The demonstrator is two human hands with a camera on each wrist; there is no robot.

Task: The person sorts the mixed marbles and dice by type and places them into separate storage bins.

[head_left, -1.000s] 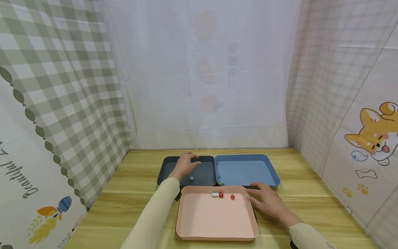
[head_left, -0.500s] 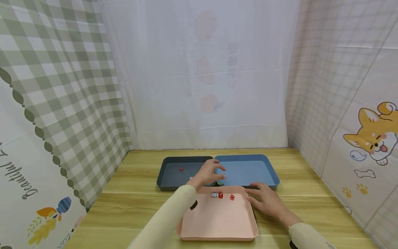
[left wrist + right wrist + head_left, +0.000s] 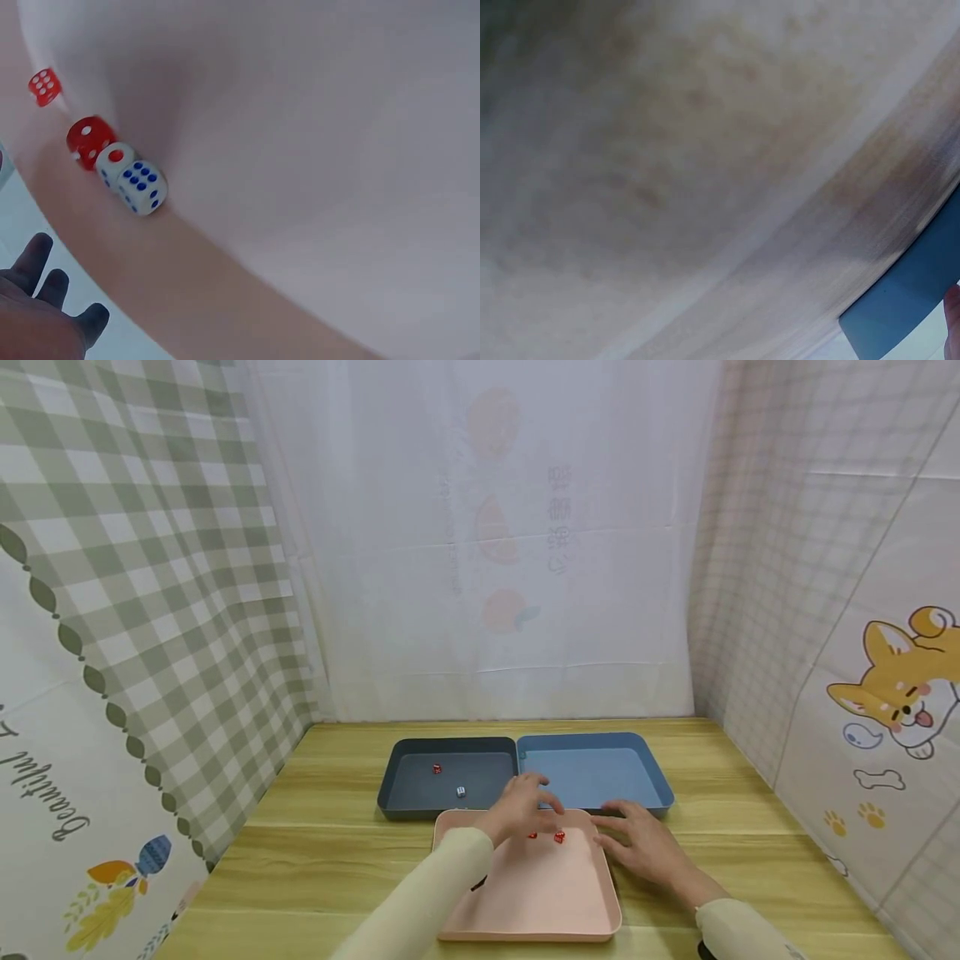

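My left hand (image 3: 522, 808) hovers over the far edge of the pink tray (image 3: 540, 897), its fingers loosely bent and holding nothing. Close by lie two red dice, one die (image 3: 45, 86) apart and the other die (image 3: 90, 141) touching a pair of white dice (image 3: 141, 187). From the head view the white dice are hidden behind that hand; the left wrist view shows its fingers (image 3: 52, 289) spread, apart from the dice. At the pink tray's right rim rests my right hand (image 3: 643, 846), fingers extended and nothing held. Only a sliver of it shows in the right wrist view.
Behind the pink tray stand a dark tray (image 3: 420, 806), with a red die (image 3: 437, 768) and a white die (image 3: 461, 792) in it, and a blue tray (image 3: 600, 768) on its right. A wooden table (image 3: 337, 827) carries them, with hanging cloths around it.
My left hand has moved from the dark tray, rightward and then toward me, to above the dice in the pink tray. A red die in the dark tray came into sight. The right hand stayed put.
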